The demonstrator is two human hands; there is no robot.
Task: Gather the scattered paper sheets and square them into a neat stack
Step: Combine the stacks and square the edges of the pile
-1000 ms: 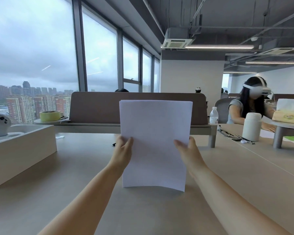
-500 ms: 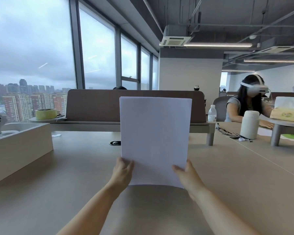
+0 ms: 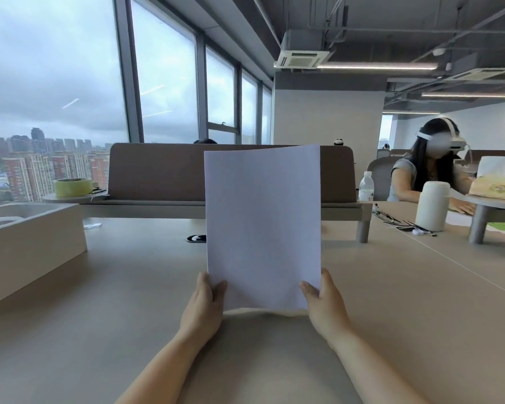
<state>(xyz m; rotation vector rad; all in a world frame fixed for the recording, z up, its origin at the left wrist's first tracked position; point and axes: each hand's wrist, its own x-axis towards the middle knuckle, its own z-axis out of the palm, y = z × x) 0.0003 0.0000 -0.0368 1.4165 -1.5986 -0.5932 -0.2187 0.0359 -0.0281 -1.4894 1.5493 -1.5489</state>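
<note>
Above the middle of the pale beige tabletop (image 3: 99, 316), the gathered white paper sheets (image 3: 263, 228) are standing upright on a short edge, with their broad face turned toward the camera. The left-hand grip (image 3: 206, 301) is pinching the lower left corner, its thumb lying on the near face. The right-hand grip (image 3: 322, 298) is pinching the lower right corner in the same way. The fingers behind the paper are hidden.

The side edges are looking flush, the top right corner is curling slightly, and the bottom edge is bowing. Whether that edge is touching the tabletop cannot be told.

Step in hand, as judged: squaring, with the bundle being jogged on end and the gathering apparently finished.

Next move, as judged: easing both pinches so the sheets can settle, tapping the lower edge against the tabletop, then turning the bundle to jog a long edge and laying it flat.
</note>
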